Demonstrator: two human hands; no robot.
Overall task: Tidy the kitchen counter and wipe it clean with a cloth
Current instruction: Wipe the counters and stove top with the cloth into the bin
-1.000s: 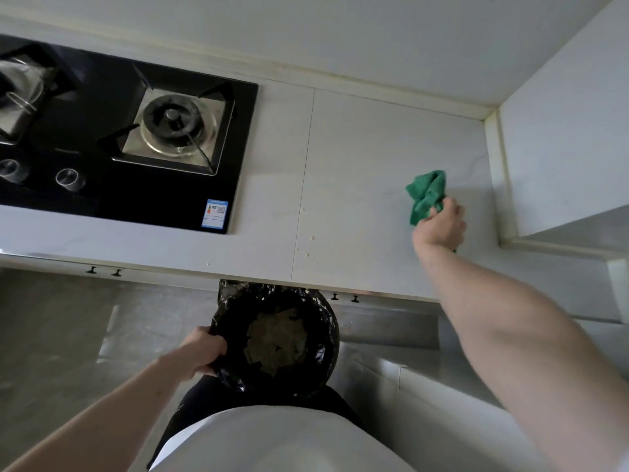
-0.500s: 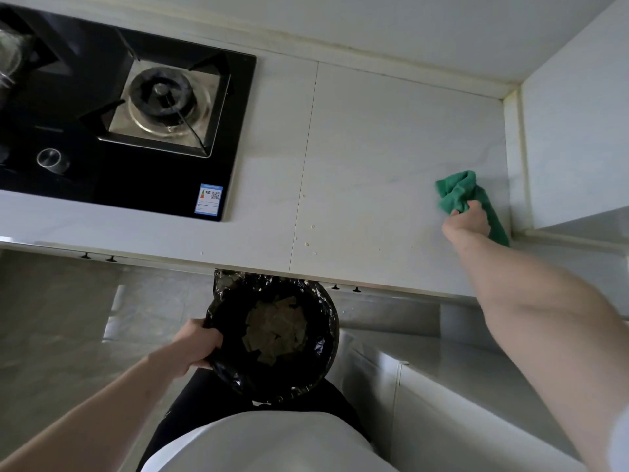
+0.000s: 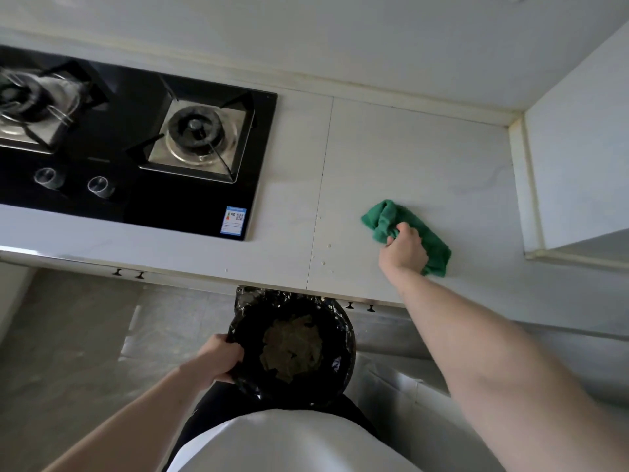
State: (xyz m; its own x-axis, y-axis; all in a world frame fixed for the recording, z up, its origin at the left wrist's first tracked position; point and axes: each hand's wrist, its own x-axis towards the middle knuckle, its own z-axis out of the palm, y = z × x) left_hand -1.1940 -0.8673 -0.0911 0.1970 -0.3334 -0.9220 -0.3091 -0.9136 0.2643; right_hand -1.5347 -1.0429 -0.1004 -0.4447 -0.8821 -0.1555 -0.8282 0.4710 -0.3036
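The right hand (image 3: 405,248) has its grip curled around the bunched green cloth (image 3: 408,233), which lies on the pale stone counter (image 3: 425,165) to the right of the black glass gas hob (image 3: 136,185). The left hand (image 3: 221,361) grips the rim of the round bin lined with a black plastic bag (image 3: 292,342), held just under the counter edge. I judge that tidying is mostly done, while wiping is not finished, because small pale crumbs (image 3: 325,255) remain near the seam.
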